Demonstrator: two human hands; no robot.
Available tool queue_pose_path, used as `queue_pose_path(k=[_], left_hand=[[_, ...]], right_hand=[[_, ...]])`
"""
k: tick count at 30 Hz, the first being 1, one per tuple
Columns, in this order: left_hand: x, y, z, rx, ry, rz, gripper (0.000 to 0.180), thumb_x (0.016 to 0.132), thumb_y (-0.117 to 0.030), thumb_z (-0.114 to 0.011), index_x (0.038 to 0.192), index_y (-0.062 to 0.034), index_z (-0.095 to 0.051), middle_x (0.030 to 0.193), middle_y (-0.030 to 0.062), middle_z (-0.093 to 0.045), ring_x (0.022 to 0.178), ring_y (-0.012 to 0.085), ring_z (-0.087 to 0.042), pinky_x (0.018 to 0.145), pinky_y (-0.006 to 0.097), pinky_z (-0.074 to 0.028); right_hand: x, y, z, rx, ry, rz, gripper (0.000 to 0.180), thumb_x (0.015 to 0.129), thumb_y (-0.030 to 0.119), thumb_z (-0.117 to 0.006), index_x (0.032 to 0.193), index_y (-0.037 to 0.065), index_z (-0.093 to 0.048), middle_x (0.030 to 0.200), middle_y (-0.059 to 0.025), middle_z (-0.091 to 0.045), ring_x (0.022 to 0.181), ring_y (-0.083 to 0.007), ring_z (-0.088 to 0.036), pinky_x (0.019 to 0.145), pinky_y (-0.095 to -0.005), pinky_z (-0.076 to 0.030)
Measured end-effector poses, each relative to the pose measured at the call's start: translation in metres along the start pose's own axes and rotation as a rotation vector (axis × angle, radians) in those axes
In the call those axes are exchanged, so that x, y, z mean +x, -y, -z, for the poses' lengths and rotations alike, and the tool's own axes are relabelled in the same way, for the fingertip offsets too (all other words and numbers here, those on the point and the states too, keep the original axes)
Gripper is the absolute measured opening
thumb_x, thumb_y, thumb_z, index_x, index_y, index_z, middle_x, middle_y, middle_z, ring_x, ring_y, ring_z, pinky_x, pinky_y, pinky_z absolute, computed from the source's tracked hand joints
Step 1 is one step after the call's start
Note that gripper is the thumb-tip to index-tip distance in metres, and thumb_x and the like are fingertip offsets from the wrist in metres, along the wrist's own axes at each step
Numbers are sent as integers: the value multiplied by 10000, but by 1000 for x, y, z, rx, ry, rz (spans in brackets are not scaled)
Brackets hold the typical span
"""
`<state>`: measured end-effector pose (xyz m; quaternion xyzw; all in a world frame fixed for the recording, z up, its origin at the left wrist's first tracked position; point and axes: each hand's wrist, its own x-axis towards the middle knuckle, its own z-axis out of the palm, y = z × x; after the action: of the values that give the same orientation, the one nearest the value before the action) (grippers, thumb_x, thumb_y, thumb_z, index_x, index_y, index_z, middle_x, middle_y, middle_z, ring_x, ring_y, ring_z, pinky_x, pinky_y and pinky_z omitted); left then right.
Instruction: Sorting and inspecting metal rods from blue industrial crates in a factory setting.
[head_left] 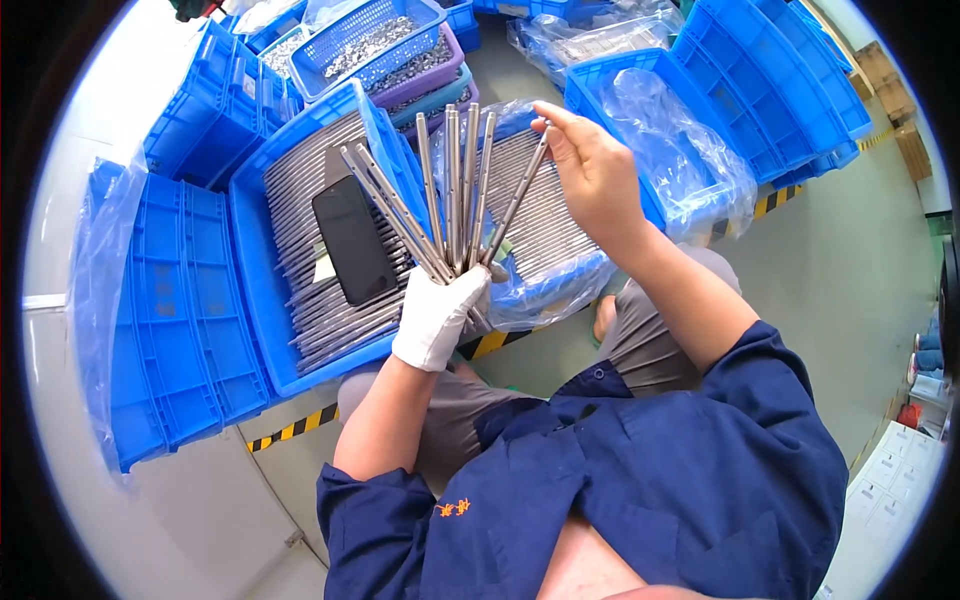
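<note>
My left hand, in a white glove, is closed around the lower ends of several slim metal rods that fan out upward. Small holes show along some of them. My bare right hand pinches the upper end of the rightmost metal rod, which leans away from the others. To the left, a blue crate holds rows of similar rods, and a black smartphone lies on top of them. Behind the bundle, more rods lie in a second blue crate lined with clear plastic.
Stacked baskets of small metal parts stand at the far side. Blue crates stand on the left, with others at the far right. Clear plastic drapes one crate. Black-and-yellow tape marks the floor.
</note>
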<state>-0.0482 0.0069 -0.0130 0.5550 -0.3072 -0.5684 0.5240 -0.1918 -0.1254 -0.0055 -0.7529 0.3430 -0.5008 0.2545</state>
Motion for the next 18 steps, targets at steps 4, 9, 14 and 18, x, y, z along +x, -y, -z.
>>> queue_pose_path(k=[4, 9, 14, 18], left_hand=[[-2, 0, -2, 44, -14, 11, 104, 751, -74, -529, 778, 24, -551, 519, 15, -452, 423, 58, -398, 374, 178, -286], [-3, -6, 0, 77, -13, 10, 130, 745, -94, -541, 795, 26, -550, 540, 29, -474, 434, 69, -416, 390, 188, -311], [-3, -17, 10, 26, 106, 15, 199, 736, -123, -557, 862, 30, -533, 661, 80, -551, 488, 74, -456, 435, 187, -358], [-3, -14, 11, 89, 84, 41, 186, 721, -110, -557, 854, 20, -561, 633, 47, -539, 499, 75, -475, 451, 185, -376]], right_hand=[[-3, 0, -1, -55, -10, 17, 226, 845, 85, -460, 1044, 8, -536, 830, -119, -597, 658, -154, -565, 611, -247, -456], [-2, 5, 7, -15, 91, 2, 247, 837, 71, -461, 1066, -6, -516, 856, -112, -599, 673, -124, -557, 630, -232, -454], [21, -4, 37, 819, 525, -532, 275, 807, 122, -525, 1060, 15, -503, 925, -104, -585, 815, -128, -555, 767, -250, -446], [9, -7, 21, 830, 708, -597, 209, 758, 121, -599, 940, 20, -580, 844, -67, -599, 766, -115, -565, 731, -247, -455]])
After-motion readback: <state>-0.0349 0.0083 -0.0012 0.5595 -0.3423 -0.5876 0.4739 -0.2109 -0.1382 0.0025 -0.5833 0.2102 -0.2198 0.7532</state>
